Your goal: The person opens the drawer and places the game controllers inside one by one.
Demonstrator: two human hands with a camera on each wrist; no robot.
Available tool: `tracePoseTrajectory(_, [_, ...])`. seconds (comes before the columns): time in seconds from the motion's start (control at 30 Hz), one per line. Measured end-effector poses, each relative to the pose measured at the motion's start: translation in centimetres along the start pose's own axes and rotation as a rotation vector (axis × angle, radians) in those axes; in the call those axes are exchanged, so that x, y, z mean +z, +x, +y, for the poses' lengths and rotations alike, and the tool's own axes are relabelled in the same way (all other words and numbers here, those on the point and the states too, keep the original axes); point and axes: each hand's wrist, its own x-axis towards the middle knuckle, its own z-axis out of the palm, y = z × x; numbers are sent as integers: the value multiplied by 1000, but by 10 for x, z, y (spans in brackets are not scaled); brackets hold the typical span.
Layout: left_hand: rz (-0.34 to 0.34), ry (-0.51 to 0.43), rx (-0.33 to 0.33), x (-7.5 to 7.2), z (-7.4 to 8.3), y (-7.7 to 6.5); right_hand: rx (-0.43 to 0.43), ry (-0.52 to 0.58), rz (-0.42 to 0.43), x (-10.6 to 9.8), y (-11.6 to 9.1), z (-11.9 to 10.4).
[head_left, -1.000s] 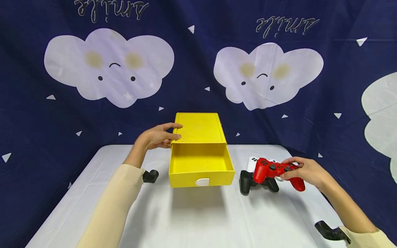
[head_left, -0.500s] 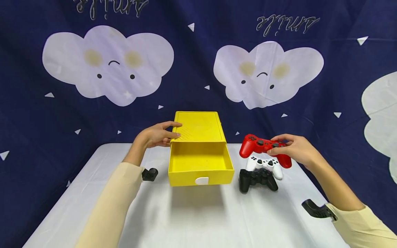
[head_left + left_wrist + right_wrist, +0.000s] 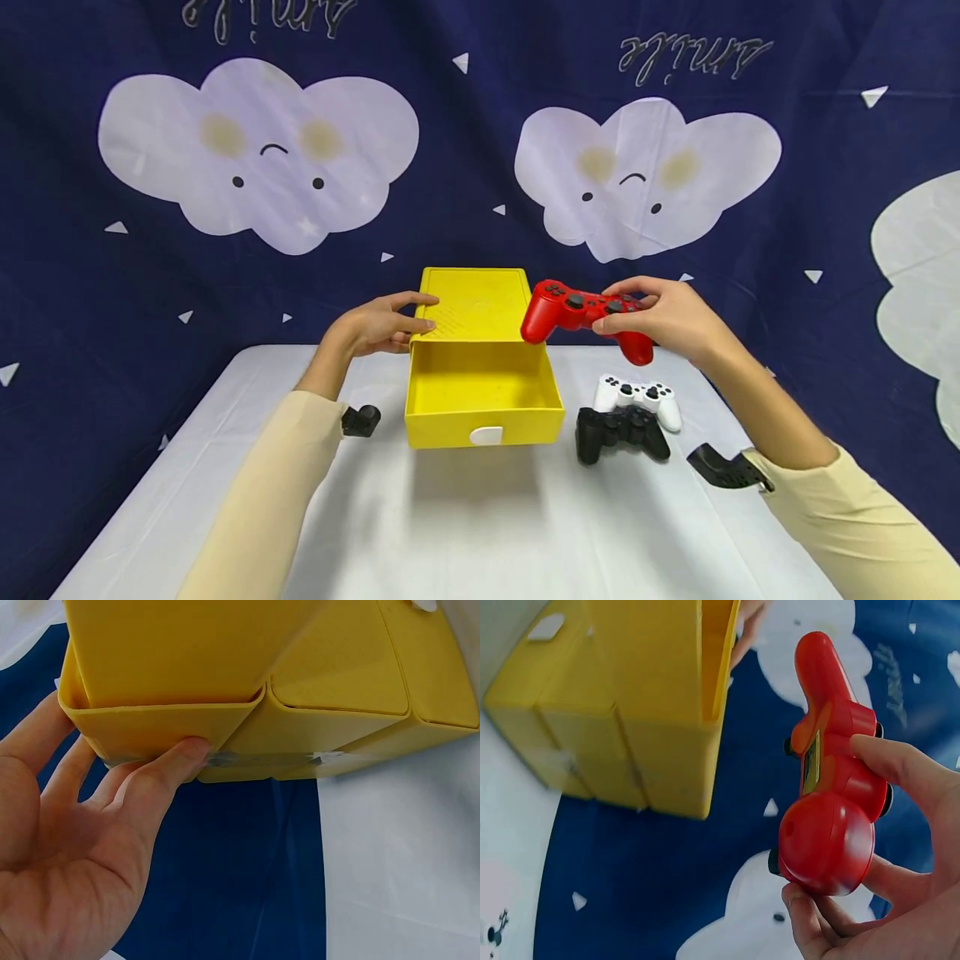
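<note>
My right hand (image 3: 675, 321) pinches a red game controller (image 3: 551, 310) by its right part, holding it in the air beside the yellow drawer unit (image 3: 480, 292). In the right wrist view the thumb lies on one face of the red controller (image 3: 829, 840), with fingers beneath it. The unit is a stack of drawers, and its top drawer (image 3: 442, 429) stands pulled out with a bare inside. My left hand (image 3: 375, 327) rests at the unit's top left corner, fingers fairly straight against the top and side. In the left wrist view the thumb (image 3: 180, 761) touches the casing.
A white game controller (image 3: 637, 393) and a black one (image 3: 592, 437) lie together on the white table (image 3: 600, 533), right of the drawer unit. Behind the table hangs a dark blue curtain (image 3: 465, 150) with clouds. Each wrist wears a black mount (image 3: 723, 468).
My right hand has lifted the red controller up and left, off the other two controllers and toward the drawer unit. My left hand stays at the unit's corner.
</note>
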Motion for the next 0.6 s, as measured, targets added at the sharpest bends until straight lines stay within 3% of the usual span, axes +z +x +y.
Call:
tracePoseTrajectory(0.23, [-6,-3,-12,0,-1,-1,-42,18,-37,24,-2,-29])
tracePoseTrajectory(0.6, [-13,-6,-1,0,2,2,-92,17,-99,64,3,-50])
